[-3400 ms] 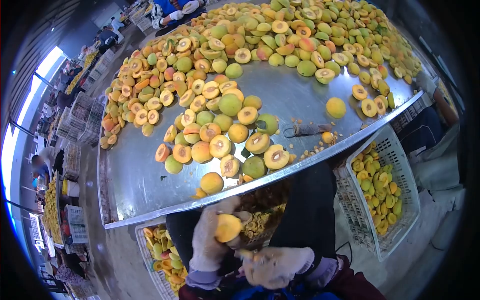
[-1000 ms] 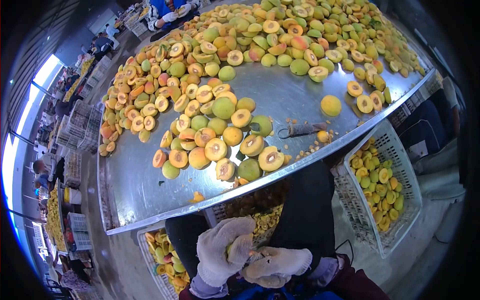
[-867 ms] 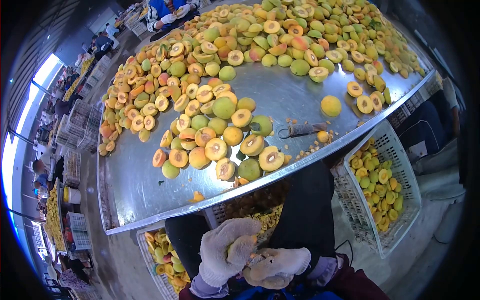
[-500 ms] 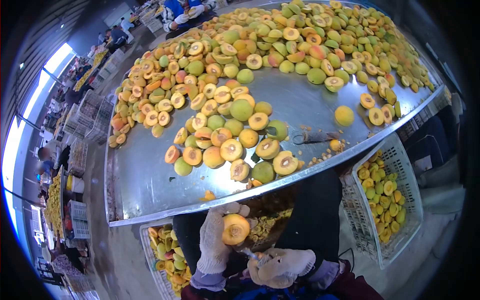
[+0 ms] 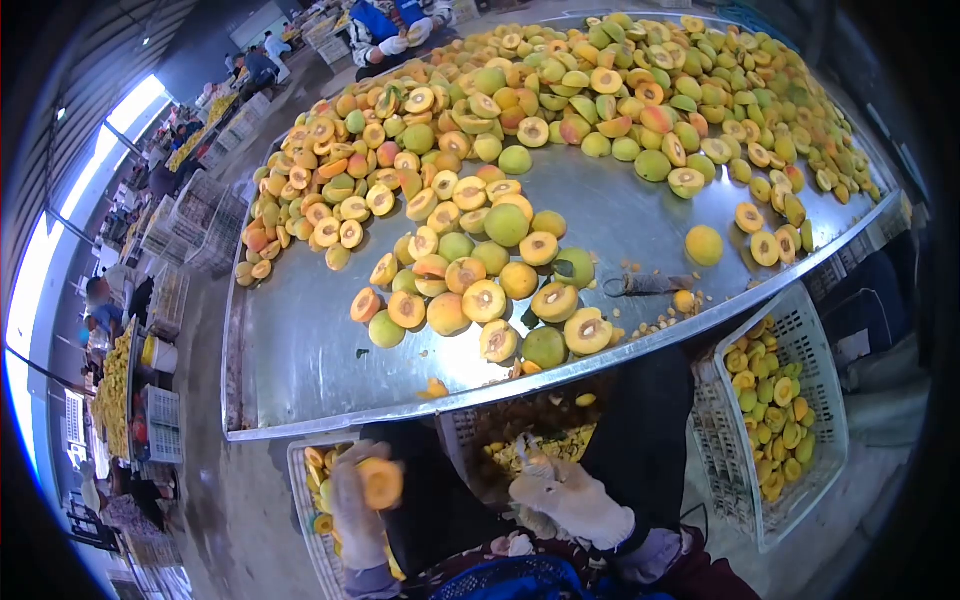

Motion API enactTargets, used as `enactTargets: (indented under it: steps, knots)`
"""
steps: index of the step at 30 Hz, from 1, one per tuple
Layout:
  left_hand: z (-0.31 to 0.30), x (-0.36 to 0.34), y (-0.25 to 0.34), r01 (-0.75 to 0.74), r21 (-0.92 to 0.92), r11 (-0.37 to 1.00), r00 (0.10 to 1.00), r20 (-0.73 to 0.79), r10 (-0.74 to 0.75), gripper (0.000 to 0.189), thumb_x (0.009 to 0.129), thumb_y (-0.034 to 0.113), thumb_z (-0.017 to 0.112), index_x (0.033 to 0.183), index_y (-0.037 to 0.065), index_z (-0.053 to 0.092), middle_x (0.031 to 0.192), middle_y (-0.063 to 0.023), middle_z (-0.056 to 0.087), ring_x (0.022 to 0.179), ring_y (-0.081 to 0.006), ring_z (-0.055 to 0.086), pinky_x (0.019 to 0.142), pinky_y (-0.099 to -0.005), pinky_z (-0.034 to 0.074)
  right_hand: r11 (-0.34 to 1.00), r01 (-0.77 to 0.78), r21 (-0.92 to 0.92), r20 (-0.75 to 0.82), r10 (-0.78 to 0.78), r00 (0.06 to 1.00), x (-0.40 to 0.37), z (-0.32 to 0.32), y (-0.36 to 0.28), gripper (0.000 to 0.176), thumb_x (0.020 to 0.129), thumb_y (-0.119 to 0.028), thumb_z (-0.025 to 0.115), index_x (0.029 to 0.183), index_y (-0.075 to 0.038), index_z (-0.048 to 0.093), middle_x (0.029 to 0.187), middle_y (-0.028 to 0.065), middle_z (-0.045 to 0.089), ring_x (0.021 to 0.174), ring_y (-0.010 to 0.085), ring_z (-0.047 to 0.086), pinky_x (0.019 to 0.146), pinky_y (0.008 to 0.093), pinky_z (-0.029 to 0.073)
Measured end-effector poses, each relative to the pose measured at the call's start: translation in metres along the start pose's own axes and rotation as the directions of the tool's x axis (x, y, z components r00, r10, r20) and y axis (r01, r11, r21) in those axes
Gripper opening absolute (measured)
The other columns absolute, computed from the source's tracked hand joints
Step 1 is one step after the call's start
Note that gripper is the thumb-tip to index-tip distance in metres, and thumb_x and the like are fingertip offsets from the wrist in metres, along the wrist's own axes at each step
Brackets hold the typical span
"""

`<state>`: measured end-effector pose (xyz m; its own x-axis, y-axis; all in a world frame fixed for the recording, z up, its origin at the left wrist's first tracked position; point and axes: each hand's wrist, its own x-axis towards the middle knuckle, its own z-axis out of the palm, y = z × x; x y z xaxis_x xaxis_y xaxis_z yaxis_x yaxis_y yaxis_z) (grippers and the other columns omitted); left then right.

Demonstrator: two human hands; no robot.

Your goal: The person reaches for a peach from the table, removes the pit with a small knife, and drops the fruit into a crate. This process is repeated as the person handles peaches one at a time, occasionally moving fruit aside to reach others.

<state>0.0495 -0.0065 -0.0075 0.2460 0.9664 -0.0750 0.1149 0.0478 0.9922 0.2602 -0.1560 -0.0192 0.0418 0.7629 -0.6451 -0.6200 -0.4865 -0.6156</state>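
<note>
My left hand (image 5: pixel 355 505), in a pale knitted glove, holds a halved yellow fruit (image 5: pixel 381 483) with its cut face up, over the left crate (image 5: pixel 303 490). The fruit is slightly blurred. My right hand (image 5: pixel 565 497), also gloved, is closed above a container of fruit scraps (image 5: pixel 463 450) between the legs. A small metal tool tip (image 5: pixel 530 447) shows at its fingers; the handle is hidden in the glove. Beyond both hands, the metal table (image 5: pixel 310 380) bears whole and halved fruit (image 5: pixel 484 300).
A crate of fruit halves (image 5: pixel 832 440) stands at the right. A looped metal tool (image 5: pixel 645 284) lies near the table's front edge. Across the table sits a person in blue (image 5: pixel 375 22). Other people, tables and stacked crates (image 5: pixel 205 215) are at the left.
My left hand has moved left with the fruit, away from my right hand and over the left crate. My right hand has risen slightly. The view has shifted a little.
</note>
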Motion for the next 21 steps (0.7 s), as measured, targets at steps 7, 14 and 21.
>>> enactTargets:
  steps: [7,14,21]
  knots:
    - [-0.083,0.006,-0.021,-0.229,0.944,0.237,0.967,0.193,0.165,0.026,0.088,0.015,0.060,0.108,-0.001,0.065,0.114,-0.0160,0.064,0.106,-0.0272,0.062,0.091,-0.0341,0.047,0.992,0.011,-0.128,0.114,0.004,0.993,0.004,0.001,0.002,0.035,0.091,-0.034,0.066,0.107,-0.007,0.052,0.073,-0.0001,0.057,0.061,0.0078,0.058,0.055,0.0239,0.047]
    - [0.123,0.096,0.014,-0.460,0.696,0.552,0.887,0.390,0.247,0.051,0.084,0.035,0.065,0.121,0.002,0.057,0.126,-0.0184,0.057,0.105,-0.0332,0.061,0.089,-0.0382,0.048,0.893,0.109,-0.437,0.089,-0.078,0.993,0.019,-0.013,0.028,0.063,0.088,-0.054,0.060,0.127,-0.007,0.050,0.085,0.0080,0.066,0.081,0.0218,0.067,0.074,0.0325,0.050]
    - [0.165,0.125,-0.020,-0.339,0.741,0.580,0.900,0.434,-0.028,0.049,0.076,0.042,0.072,0.104,0.005,0.056,0.107,-0.0167,0.060,0.086,-0.0381,0.064,0.078,-0.0463,0.049,0.902,0.134,-0.411,0.068,-0.116,0.991,0.007,-0.012,0.014,0.065,0.087,-0.058,0.058,0.126,-0.006,0.050,0.089,0.0117,0.068,0.084,0.0282,0.067,0.078,0.0366,0.050]
